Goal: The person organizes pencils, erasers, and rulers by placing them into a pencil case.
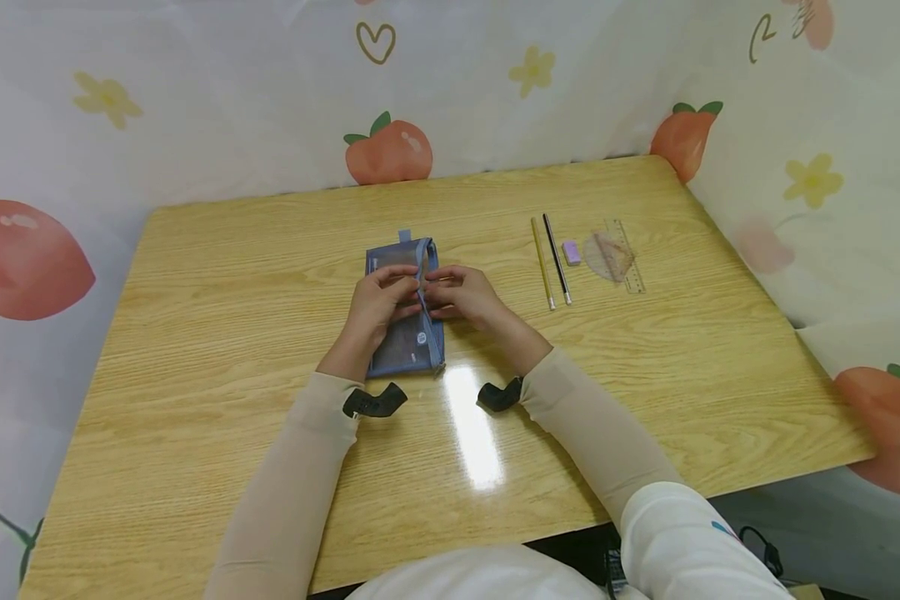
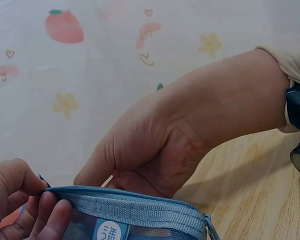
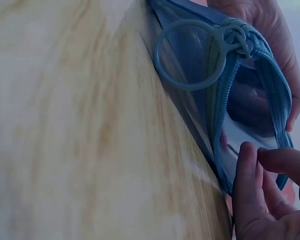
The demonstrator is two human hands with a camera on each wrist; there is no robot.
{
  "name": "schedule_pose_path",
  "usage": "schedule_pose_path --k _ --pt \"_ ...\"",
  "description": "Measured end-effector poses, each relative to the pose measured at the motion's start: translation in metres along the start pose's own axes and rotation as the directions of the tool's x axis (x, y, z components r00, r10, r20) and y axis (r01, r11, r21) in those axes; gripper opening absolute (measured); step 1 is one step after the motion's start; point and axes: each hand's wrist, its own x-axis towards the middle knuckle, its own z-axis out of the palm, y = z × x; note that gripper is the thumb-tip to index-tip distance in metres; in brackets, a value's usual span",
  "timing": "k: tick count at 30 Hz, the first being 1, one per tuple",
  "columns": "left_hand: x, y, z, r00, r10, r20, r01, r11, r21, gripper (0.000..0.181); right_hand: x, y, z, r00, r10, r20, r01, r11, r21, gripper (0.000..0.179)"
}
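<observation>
A blue mesh zip pencil case (image 1: 401,346) lies on the table, its zipped mouth parted toward the right. My left hand (image 1: 378,300) pinches one rim of the mouth between thumb and fingers, shown closely in the left wrist view by the hand (image 2: 27,200). Opposite, my right hand (image 1: 468,293) holds the other rim with curled fingers; its exact grip is partly hidden. In the right wrist view, the right hand's fingertips (image 3: 247,155) are at the opening. A large ring pull (image 3: 162,62) hangs from the zipper at the near end.
Right of the case lie a yellow pencil (image 1: 542,262), a black pencil (image 1: 557,258), a purple eraser (image 1: 572,253), a round clear protractor (image 1: 603,257) and a clear ruler (image 1: 635,279). Fruit-printed cloth (image 1: 270,108) hangs behind the wooden table (image 1: 232,333).
</observation>
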Motion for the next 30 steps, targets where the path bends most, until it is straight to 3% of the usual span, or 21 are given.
schedule_pose_path --k 9,12,14,18,21,24,26,27,28,30 --pt "-0.001 0.002 -0.001 1.0 0.005 -0.009 -0.005 1.0 0.002 0.025 -0.002 -0.007 -0.01 0.999 -0.041 -0.026 0.04 0.998 -0.051 0.03" --pt "-0.001 0.001 -0.001 1.0 0.004 -0.01 -0.004 1.0 -0.006 0.024 -0.004 -0.014 -0.019 0.993 -0.09 -0.078 0.073 0.979 -0.192 0.029" --pt "-0.002 0.001 -0.002 1.0 0.003 -0.005 -0.003 1.0 -0.013 0.025 -0.005 -0.019 -0.027 0.982 -0.143 -0.12 0.096 0.938 -0.334 0.028" --pt "-0.003 0.002 -0.003 1.0 0.004 0.001 -0.004 1.0 -0.024 0.026 -0.006 -0.029 -0.045 0.949 -0.276 -0.155 0.132 0.79 -0.599 0.025" --pt "-0.003 0.003 -0.004 1.0 0.001 0.002 -0.001 1.0 -0.021 0.027 -0.005 -0.037 -0.059 0.922 -0.36 -0.144 0.135 0.646 -0.751 0.023" --pt "-0.003 0.003 -0.004 1.0 -0.002 0.009 0.002 1.0 -0.019 0.028 -0.004 -0.046 -0.074 0.901 -0.417 -0.123 0.085 0.448 -0.89 0.023" --pt "-0.003 0.003 -0.004 1.0 -0.003 0.013 0.003 1.0 -0.021 0.028 -0.003 -0.053 -0.083 0.898 -0.427 -0.108 0.035 0.314 -0.949 0.025" --pt "-0.003 0.003 -0.004 1.0 -0.002 0.014 0.002 1.0 -0.023 0.028 -0.003 -0.056 -0.087 0.898 -0.427 -0.105 0.012 0.264 -0.965 0.027" --pt "-0.003 0.003 -0.004 1.0 -0.001 0.014 0.002 1.0 -0.025 0.028 -0.003 -0.059 -0.092 0.899 -0.425 -0.104 -0.01 0.218 -0.976 0.028" --pt "-0.004 0.003 -0.003 1.0 0.001 0.015 -0.001 1.0 -0.028 0.028 -0.002 -0.064 -0.1 0.906 -0.407 -0.116 -0.048 0.174 -0.984 0.03"
